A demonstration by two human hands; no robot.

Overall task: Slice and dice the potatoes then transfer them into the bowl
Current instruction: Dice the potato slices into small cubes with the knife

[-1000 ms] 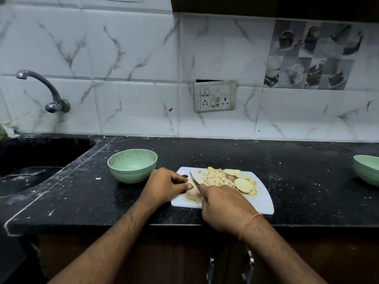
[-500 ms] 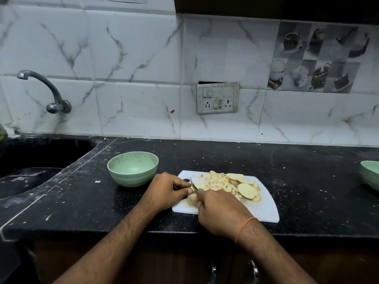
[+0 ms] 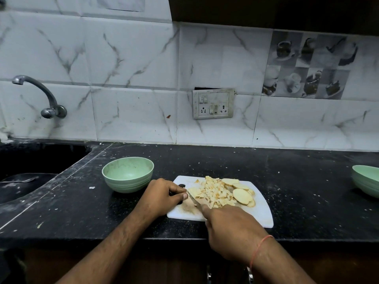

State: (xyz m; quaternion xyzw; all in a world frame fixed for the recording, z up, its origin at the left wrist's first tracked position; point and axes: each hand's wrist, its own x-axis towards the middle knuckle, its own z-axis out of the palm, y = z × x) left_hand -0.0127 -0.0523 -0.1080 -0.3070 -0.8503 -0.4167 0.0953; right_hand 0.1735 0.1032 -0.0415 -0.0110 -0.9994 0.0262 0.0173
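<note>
Black speckled table (image 3: 266,171) bearing a white cutting board (image 3: 260,214), a green bowl (image 3: 128,174) beside it, and a second green bowl (image 3: 367,180) at right.

Countertop (image 3: 297,181): black speckled stone, matt, dusted with pale flecks. Cutting board (image 3: 260,214): white plastic, smooth, dull sheen. Bowl (image 3: 128,175): pale green, looks plastic, matt, ribbed lower wall; a second bowl (image 3: 367,179) of like finish. Knife (image 3: 193,198): bright metal blade. Tap (image 3: 41,95): grey metal, dulled. Wall tiles (image 3: 123,68): glossy, marble-patterned. Diced potatoes (image 3: 213,193): pale, moist-looking cut faces.
</note>
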